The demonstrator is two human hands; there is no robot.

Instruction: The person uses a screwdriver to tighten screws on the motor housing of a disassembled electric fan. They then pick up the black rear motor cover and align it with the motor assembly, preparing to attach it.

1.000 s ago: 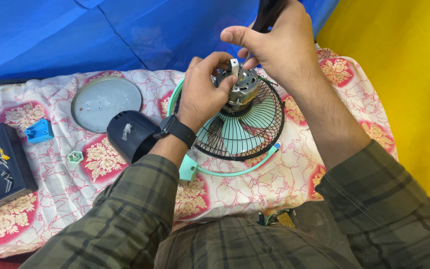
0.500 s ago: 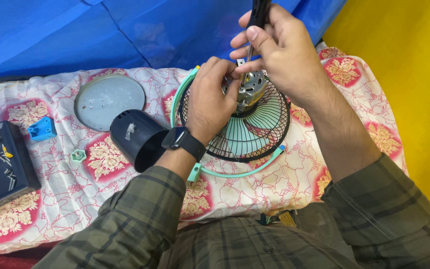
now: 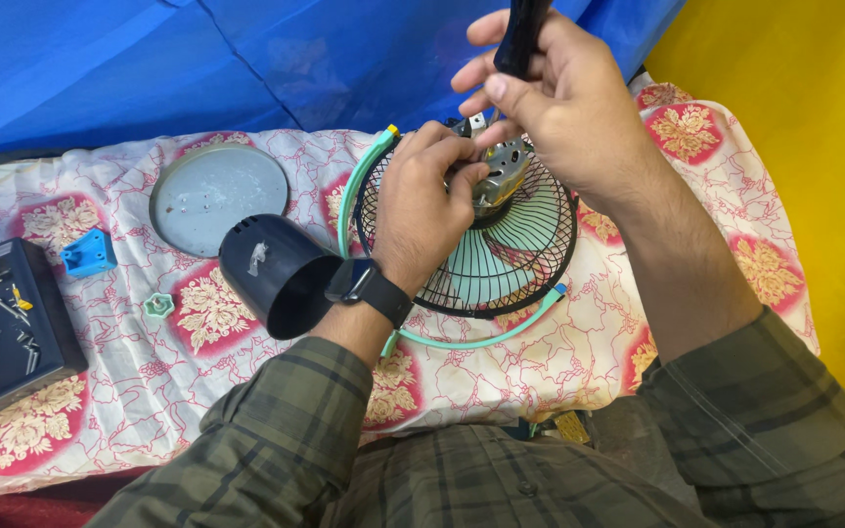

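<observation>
From my remote view, the right hand (image 3: 564,108) has lifted since a second ago and now closes firmly around the black handle of a screwdriver (image 3: 520,34), held upright above the small fan motor (image 3: 501,171). My left hand (image 3: 427,200) keeps its fingers pinched on that metal motor, steadying it at the centre of the black wire fan guard (image 3: 520,264), which lies on the patterned cloth (image 3: 100,391). I judge the tool is being lined up on the motor. A black motor cover (image 3: 281,269) sits just left.
</observation>
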